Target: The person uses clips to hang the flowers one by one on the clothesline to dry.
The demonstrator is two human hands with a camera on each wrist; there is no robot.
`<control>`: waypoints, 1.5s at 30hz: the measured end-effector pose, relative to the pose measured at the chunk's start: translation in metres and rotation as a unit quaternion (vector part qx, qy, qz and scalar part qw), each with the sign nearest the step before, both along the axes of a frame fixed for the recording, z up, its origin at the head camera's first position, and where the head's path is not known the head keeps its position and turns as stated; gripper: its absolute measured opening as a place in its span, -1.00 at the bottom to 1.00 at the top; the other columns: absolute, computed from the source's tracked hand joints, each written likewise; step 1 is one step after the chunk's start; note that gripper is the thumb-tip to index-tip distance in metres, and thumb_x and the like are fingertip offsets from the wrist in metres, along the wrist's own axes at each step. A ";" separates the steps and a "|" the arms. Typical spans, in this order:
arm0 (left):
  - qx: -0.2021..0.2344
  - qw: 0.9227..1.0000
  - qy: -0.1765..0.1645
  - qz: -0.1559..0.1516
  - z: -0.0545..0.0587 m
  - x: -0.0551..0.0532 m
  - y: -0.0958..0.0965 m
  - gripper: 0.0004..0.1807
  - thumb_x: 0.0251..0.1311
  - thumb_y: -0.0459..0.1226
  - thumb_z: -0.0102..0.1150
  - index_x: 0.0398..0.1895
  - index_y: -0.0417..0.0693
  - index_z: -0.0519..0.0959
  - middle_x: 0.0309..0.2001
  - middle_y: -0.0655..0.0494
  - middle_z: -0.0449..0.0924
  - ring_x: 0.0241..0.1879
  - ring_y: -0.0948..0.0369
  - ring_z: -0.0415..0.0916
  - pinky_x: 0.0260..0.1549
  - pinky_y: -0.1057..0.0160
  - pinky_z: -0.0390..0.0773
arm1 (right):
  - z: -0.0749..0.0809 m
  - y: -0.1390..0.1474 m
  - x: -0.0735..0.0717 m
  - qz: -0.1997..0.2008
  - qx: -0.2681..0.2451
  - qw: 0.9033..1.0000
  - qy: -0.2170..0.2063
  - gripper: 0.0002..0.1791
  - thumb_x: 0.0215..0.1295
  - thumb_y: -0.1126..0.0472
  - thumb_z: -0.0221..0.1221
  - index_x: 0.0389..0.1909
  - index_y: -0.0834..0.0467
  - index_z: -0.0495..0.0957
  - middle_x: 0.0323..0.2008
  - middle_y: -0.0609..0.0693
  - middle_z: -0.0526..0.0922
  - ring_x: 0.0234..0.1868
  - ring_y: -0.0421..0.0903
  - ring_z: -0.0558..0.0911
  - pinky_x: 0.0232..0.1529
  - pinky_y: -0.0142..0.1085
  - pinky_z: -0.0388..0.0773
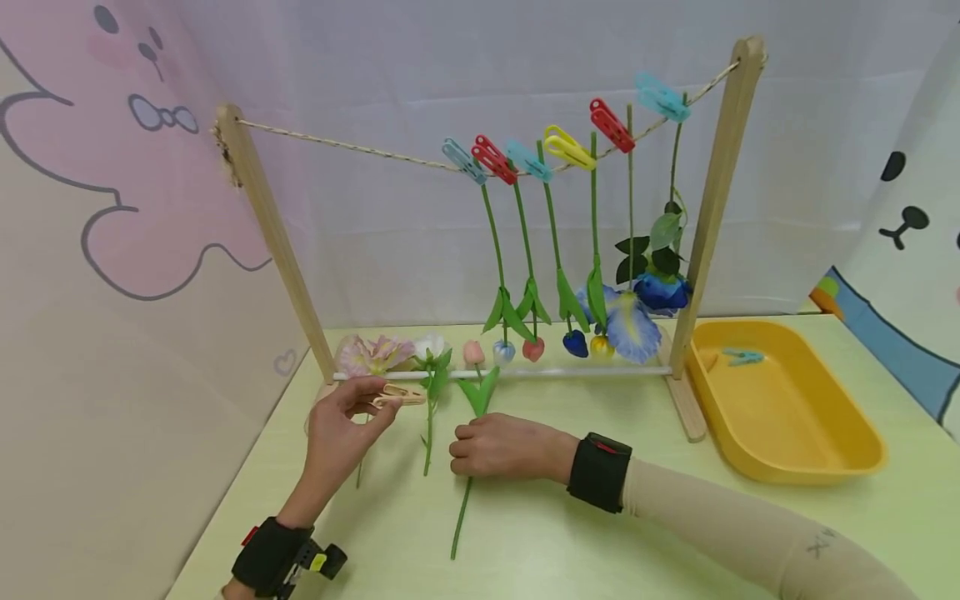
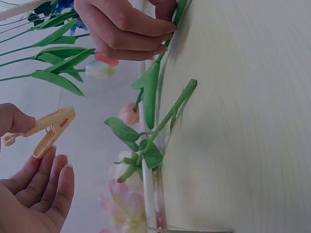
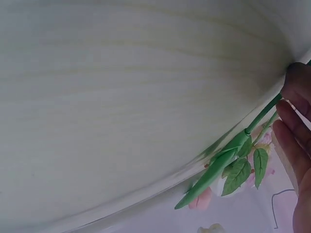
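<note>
Peach clothespin (image 2: 57,118): pinched between thumb and fingers of the left grip (image 1: 341,425); in the head view, long axis near level, free end toward 3 o'clock. Right grip (image 1: 501,448) grasps the stem of a pink tulip (image 1: 478,395) at the worktop (image 1: 555,546); bloom points to 12 o'clock, stem end to 6. White flower (image 1: 430,347) lies toward 11 o'clock of the tulip, yellow tray (image 1: 795,467) toward 3.
</note>
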State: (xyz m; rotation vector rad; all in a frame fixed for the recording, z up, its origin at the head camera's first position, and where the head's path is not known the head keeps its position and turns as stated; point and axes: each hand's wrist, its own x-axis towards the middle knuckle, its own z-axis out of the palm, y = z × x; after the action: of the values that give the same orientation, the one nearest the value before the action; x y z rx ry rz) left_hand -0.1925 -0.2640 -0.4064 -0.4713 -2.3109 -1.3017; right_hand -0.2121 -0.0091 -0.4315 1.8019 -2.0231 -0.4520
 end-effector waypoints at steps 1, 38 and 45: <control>0.003 1.000 0.001 -0.002 0.000 0.000 0.000 -0.69 0.06 -0.29 0.43 -0.11 -0.16 0.65 -0.20 0.04 0.67 -0.36 0.33 0.59 -0.31 0.48 0.61 | 0.000 0.001 -0.001 -0.002 -0.006 1.000 -0.007 -0.95 0.38 0.17 0.18 -0.24 -0.08 0.56 -0.25 -0.23 0.57 -0.24 -0.22 0.47 -0.23 -0.41 0.54; -0.100 0.976 0.182 -0.067 0.119 -0.033 0.025 -0.71 0.09 -0.47 0.36 -0.08 -0.31 0.65 -0.21 -0.12 0.72 -0.29 0.05 0.68 -0.23 0.04 0.64 | 0.115 0.012 -0.042 -0.089 -0.577 0.769 -0.259 -0.76 0.30 0.38 0.21 -0.03 0.32 0.61 -0.14 0.11 0.66 -0.17 -0.12 0.65 -0.17 -0.39 0.66; -0.111 0.972 0.193 -0.071 0.161 -0.044 0.034 -0.75 0.13 -0.45 0.34 -0.10 -0.30 0.67 -0.20 -0.09 0.72 -0.26 0.09 0.67 -0.16 0.12 0.63 | 0.124 0.017 -0.047 -0.097 -0.592 0.758 -0.256 -0.73 0.31 0.38 0.19 0.00 0.35 0.60 -0.12 0.14 0.68 -0.16 -0.12 0.66 -0.15 -0.39 0.65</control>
State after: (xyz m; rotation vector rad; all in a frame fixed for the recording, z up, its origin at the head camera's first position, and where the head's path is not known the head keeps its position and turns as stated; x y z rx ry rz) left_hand -0.2363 -0.2296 -0.2450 -0.8946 -2.1262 -0.9120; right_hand -0.2586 0.0075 -0.3073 0.8968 -1.9767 1.1800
